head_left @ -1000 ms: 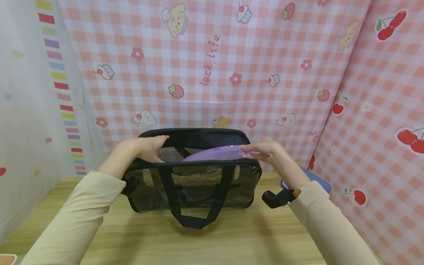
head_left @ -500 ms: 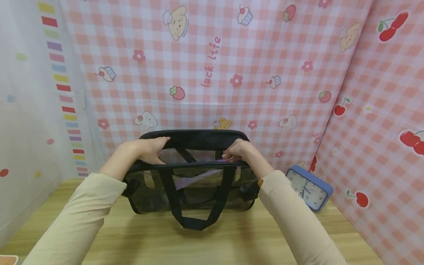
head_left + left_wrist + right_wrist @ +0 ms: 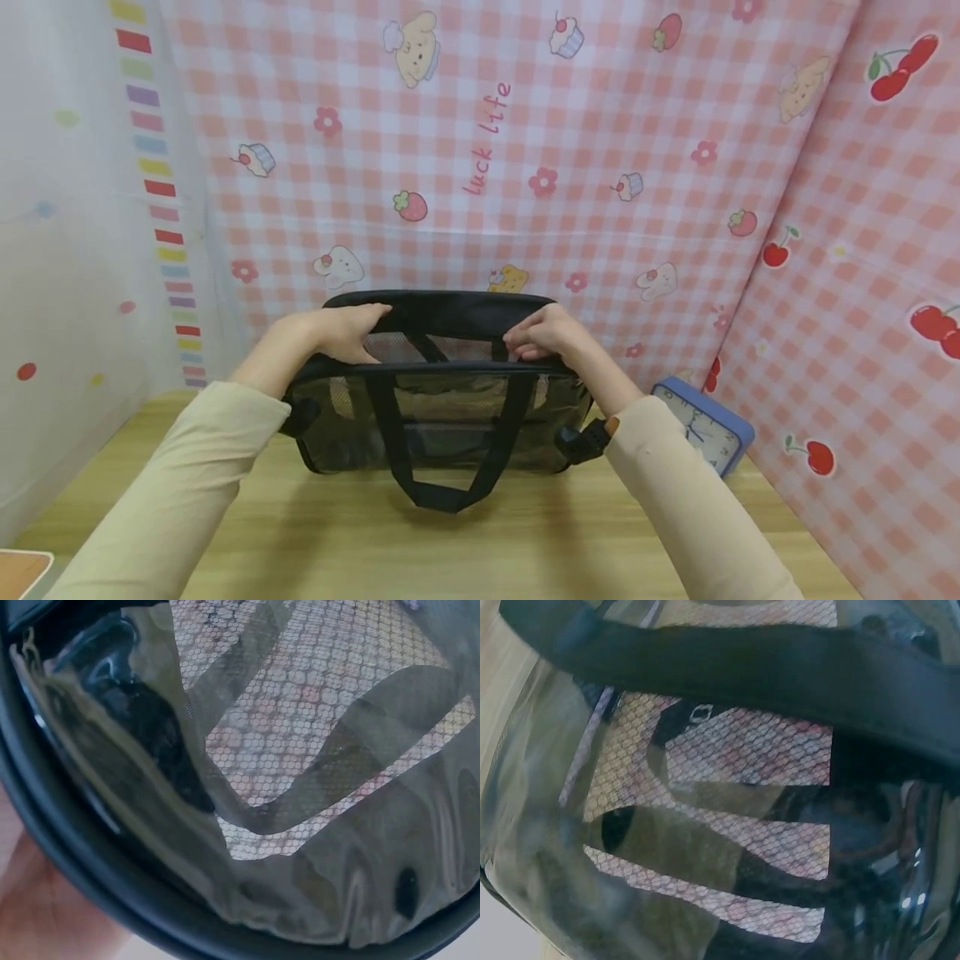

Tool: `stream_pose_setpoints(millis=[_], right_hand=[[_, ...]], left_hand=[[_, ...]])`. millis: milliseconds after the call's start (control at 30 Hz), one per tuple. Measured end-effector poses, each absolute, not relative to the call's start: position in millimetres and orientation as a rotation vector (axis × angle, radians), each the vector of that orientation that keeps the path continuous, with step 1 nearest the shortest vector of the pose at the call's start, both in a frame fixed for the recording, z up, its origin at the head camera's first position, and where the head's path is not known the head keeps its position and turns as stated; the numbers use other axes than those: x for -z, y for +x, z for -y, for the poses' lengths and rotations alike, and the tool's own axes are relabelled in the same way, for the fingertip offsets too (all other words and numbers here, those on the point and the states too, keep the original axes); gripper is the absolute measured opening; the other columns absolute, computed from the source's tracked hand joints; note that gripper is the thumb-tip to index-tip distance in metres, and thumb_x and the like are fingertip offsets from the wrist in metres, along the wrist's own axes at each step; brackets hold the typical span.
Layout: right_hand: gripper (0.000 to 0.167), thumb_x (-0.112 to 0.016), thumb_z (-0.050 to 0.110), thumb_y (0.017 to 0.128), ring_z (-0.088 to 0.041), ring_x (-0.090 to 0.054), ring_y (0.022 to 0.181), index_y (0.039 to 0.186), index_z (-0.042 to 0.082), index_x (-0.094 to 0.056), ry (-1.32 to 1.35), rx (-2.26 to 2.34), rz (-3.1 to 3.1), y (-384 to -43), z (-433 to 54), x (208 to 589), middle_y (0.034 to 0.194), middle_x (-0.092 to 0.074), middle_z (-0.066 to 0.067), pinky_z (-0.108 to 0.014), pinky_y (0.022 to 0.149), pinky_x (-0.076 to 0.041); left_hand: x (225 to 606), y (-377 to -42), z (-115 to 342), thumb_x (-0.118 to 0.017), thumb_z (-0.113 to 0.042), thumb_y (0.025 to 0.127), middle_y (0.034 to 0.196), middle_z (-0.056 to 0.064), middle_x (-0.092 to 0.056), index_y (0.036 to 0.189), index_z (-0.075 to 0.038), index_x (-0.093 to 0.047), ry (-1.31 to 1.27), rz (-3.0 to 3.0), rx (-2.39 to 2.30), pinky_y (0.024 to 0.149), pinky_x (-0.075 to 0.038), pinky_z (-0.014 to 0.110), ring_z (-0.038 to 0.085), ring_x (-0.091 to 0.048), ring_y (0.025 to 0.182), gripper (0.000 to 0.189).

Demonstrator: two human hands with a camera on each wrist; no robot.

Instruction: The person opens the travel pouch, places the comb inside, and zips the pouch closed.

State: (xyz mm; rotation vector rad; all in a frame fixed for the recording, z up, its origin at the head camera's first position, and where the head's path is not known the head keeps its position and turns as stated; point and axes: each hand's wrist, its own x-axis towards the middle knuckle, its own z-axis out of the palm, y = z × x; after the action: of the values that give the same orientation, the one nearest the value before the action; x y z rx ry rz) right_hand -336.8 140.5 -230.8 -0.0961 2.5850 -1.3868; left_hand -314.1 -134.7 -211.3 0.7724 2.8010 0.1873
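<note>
Black bag (image 3: 450,404): the left hand (image 3: 343,332), stretched wide, touches its top; the right hand (image 3: 546,332), loosely curled, now looks empty, so the purple comb is likely inside.

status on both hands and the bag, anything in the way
Left hand spread across left end of open black bag. Right hand over its right end, nothing visibly held. No obstruction seen, blue clock off to the right.

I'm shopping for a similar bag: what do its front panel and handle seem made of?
Front panel: likely smoky transparent plastic, glossy, as it glints, wrinkles and is see-through. Handle: matte black, perhaps fabric webbing, judging by its flat, shineless strap.
</note>
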Motion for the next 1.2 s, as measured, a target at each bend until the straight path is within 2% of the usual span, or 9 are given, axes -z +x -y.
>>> stream_pose_setpoints(millis=[200,333,400,533,700,833,967,1100,1200], right_hand=[[0.028,-0.064,0.013,0.086,-0.002,-0.062,0.058,0.108,-0.004,-0.065,-0.128,1.452,-2.591,-329,-132,225,0.106,-0.066,-0.021,-0.022,0.066,-0.056],[0.029,-0.065,0.015,0.086,0.0,-0.061,0.057,0.108,-0.003,-0.065,-0.132,1.491,-2.604,-325,-125,222,0.107,-0.066,-0.022,-0.031,0.078,-0.056],[0.03,-0.065,0.016,0.086,-0.001,-0.062,0.06,0.109,-0.002,-0.065,-0.14,1.489,-2.617,-324,-122,221,0.107,-0.066,-0.021,-0.032,0.078,-0.056],[0.031,-0.065,0.02,0.086,-0.014,-0.068,0.078,0.111,0.001,-0.065,-0.15,1.451,-2.651,-323,-116,220,0.109,-0.066,-0.018,-0.029,0.077,-0.056],[0.032,-0.068,0.021,0.083,-0.026,-0.064,0.1,0.11,0.003,-0.065,-0.157,1.427,-2.683,-321,-106,220,0.112,-0.065,-0.015,-0.028,0.078,-0.056],[0.03,-0.07,0.022,0.081,-0.026,-0.065,0.096,0.106,0.005,-0.068,-0.225,1.389,-2.746,-318,-91,220,0.111,-0.065,-0.013,-0.027,0.074,-0.056],[0.028,-0.072,0.024,0.08,-0.025,-0.066,0.088,0.101,0.006,-0.069,-0.298,1.306,-2.835,-316,-72,222,0.105,-0.067,-0.011,-0.033,0.076,-0.056],[0.028,-0.072,0.025,0.079,-0.023,-0.065,0.087,0.101,0.007,-0.069,-0.403,1.163,-2.909,-313,-49,221,0.101,-0.068,-0.01,-0.034,0.077,-0.055],[0.03,-0.071,0.025,0.08,-0.02,-0.064,0.09,0.103,0.006,-0.068,-0.517,1.058,-2.936,-311,-28,218,0.101,-0.068,-0.008,-0.03,0.077,-0.054]], left_hand=[[217,-311,141,-0.06,-0.024,0.089,0.144,0.029,-0.027,0.14,0.011,-0.02,0.813,-2.912,-0.313,0.107,-0.03,0.051,0.042,-0.028,0.133,0.074],[223,-305,155,-0.057,-0.04,0.089,0.145,0.025,-0.029,0.142,0.002,-0.024,0.814,-3.002,-0.566,0.107,-0.029,0.055,0.041,-0.028,0.133,0.075],[228,-298,165,-0.053,-0.045,0.09,0.147,0.023,-0.027,0.144,-0.004,-0.024,0.797,-3.052,-0.696,0.107,-0.027,0.057,0.041,-0.025,0.134,0.075],[245,-280,179,-0.055,-0.047,0.088,0.148,0.019,-0.026,0.145,-0.011,-0.025,0.765,-3.156,-0.895,0.104,-0.027,0.06,0.04,-0.025,0.135,0.074],[275,-265,187,-0.072,-0.036,0.078,0.142,0.019,-0.036,0.141,-0.009,-0.032,0.829,-3.303,-1.125,0.093,-0.039,0.059,0.04,-0.036,0.128,0.079],[298,-261,191,-0.082,-0.021,0.066,0.134,0.019,-0.045,0.134,-0.003,-0.041,0.943,-3.48,-1.257,0.088,-0.044,0.052,0.036,-0.045,0.118,0.081],[317,-259,189,-0.085,-0.006,0.055,0.119,0.018,-0.054,0.123,0.002,-0.051,1.04,-3.658,-1.342,0.085,-0.044,0.031,0.029,-0.052,0.099,0.076],[330,-257,184,-0.084,0.004,0.053,0.104,0.018,-0.058,0.11,0.004,-0.059,1.062,-3.743,-1.491,0.081,-0.041,0.01,0.028,-0.054,0.089,0.061],[336,-254,180,-0.081,0.008,0.057,0.096,0.016,-0.059,0.1,0.002,-0.063,1.028,-3.783,-1.559,0.083,-0.039,0.006,0.029,-0.055,0.088,0.047]])
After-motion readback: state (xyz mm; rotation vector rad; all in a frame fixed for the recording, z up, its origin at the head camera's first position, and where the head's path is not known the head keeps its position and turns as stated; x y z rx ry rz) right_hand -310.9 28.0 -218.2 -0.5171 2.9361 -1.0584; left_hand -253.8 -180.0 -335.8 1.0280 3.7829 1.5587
